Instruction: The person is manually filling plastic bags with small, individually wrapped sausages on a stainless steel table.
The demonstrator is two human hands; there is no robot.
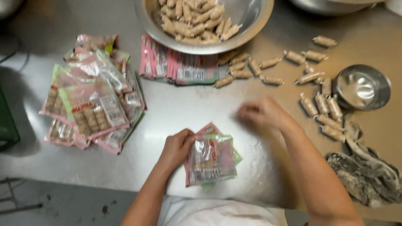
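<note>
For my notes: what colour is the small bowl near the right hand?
The small bowl is shiny silver metal, seen in the head view.

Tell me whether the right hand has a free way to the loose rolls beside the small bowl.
Probably yes: the right hand hovers over bare table, and nothing lies between it and the rolls left of the small bowl.

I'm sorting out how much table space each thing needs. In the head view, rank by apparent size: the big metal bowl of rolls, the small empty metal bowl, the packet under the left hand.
1. Big metal bowl, cut off by the frame's top edge.
2. Packet under the left hand.
3. Small metal bowl; close to the packet, which lies nearer the camera, so unsure.
</note>
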